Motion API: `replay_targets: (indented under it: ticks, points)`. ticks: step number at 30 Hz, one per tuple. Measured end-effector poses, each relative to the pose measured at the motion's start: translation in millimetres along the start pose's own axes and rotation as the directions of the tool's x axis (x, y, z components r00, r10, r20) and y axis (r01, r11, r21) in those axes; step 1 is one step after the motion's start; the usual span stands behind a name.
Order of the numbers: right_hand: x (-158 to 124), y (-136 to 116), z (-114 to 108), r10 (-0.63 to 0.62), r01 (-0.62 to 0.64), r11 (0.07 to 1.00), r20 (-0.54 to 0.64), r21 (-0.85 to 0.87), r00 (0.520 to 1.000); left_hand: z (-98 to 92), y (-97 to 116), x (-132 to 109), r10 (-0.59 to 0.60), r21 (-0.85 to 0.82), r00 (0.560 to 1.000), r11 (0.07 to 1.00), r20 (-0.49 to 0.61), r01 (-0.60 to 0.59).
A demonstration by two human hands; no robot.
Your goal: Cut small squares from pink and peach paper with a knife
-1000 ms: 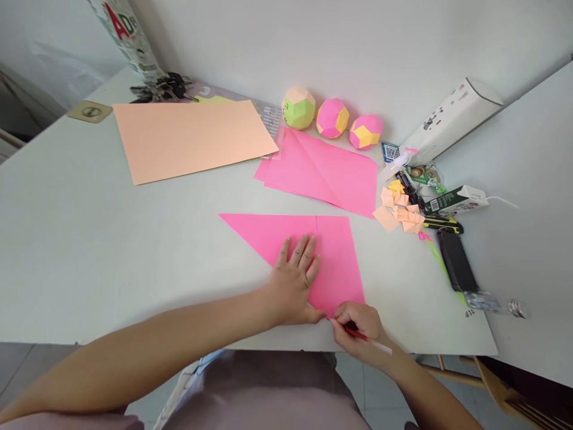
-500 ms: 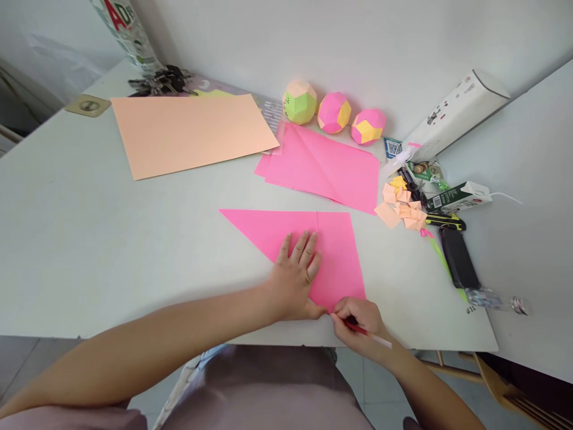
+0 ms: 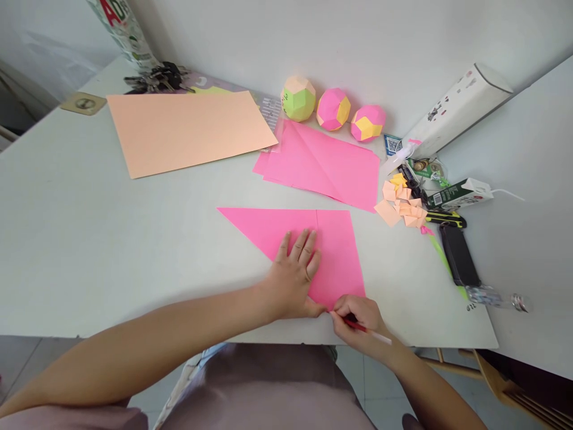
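Note:
A pink paper folded into a triangle (image 3: 333, 242) lies on the white table (image 3: 89, 251) in front of me. My left hand (image 3: 295, 272) lies flat on the paper, fingers stretched out, pressing it down. My right hand (image 3: 360, 319) is closed around a red pen (image 3: 364, 329), whose tip rests at the paper's near corner, right beside my left thumb.
More pink sheets (image 3: 326, 164) and a large peach sheet (image 3: 188, 128) lie further back. Three paper balls (image 3: 333, 107) sit by the wall. At the right are small folded paper pieces (image 3: 400, 206), a utility knife (image 3: 445, 220), a black phone (image 3: 459, 257), a carton (image 3: 459, 194) and a white box (image 3: 456, 110). Keys (image 3: 156, 77) lie far left.
Both hands stay in place on the paper; only the camera view has shifted slightly.

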State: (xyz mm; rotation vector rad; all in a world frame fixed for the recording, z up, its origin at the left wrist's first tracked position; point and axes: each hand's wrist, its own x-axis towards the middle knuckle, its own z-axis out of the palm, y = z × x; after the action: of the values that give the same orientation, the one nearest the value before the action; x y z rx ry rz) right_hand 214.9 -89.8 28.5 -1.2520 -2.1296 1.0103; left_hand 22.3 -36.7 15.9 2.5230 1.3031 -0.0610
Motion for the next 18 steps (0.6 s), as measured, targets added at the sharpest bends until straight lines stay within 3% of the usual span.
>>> replay_targets:
  ticks: [18]
  points:
    - [-1.0, -0.6, -1.2, 0.031, -0.033, 0.999, 0.025, 0.044, 0.999, -4.0, 0.1, -0.7, 0.003, -0.005, 1.0, 1.0, 0.021, -0.003]
